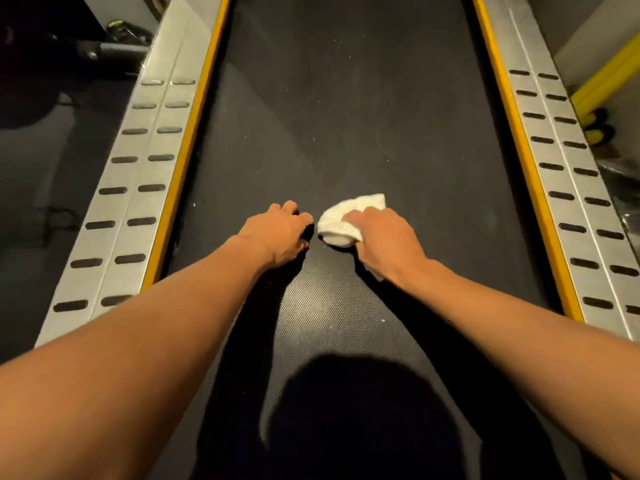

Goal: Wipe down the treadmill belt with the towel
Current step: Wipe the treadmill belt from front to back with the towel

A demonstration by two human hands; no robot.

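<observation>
The black treadmill belt [346,116] runs away from me down the middle of the view. A small white towel [341,216] lies bunched on the belt, and my right hand [384,240] presses down on it and grips it. My left hand [277,233] rests on the belt just left of the towel, fingers curled downward, with nothing visible in it. A little towel also shows under my right wrist.
Silver side rails [145,174] with dark grip slots and yellow edging [519,161] flank the belt on both sides. Dark floor and a black bar lie beyond the left rail. Yellow equipment [602,84] stands past the right rail. My shadow covers the near belt.
</observation>
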